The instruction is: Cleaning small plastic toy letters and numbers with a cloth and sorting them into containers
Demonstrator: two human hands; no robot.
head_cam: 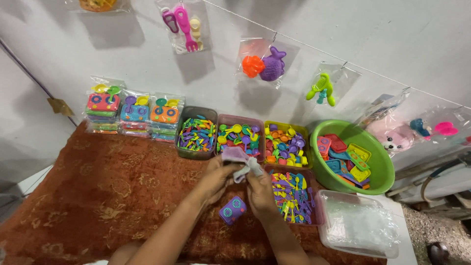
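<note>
My left hand (217,176) and my right hand (260,191) meet above the red patterned carpet (113,191), both gripping a small clear plastic bag (240,162) with pale purple toy pieces inside. A purple toy stove (232,210) lies on the carpet just below and between my hands. Right behind the bag stands a pink bin of coloured toy spoons (239,135).
A grey bin of toy cutlery (196,133), a yellow bin of small cups (286,145), a pink bin of mixed utensils (294,198), a green basin of toy stoves (351,157) and a clear box of bags (358,223) crowd the right. Packed toy sets (133,115) stack at back left. Bagged toys hang on the wall.
</note>
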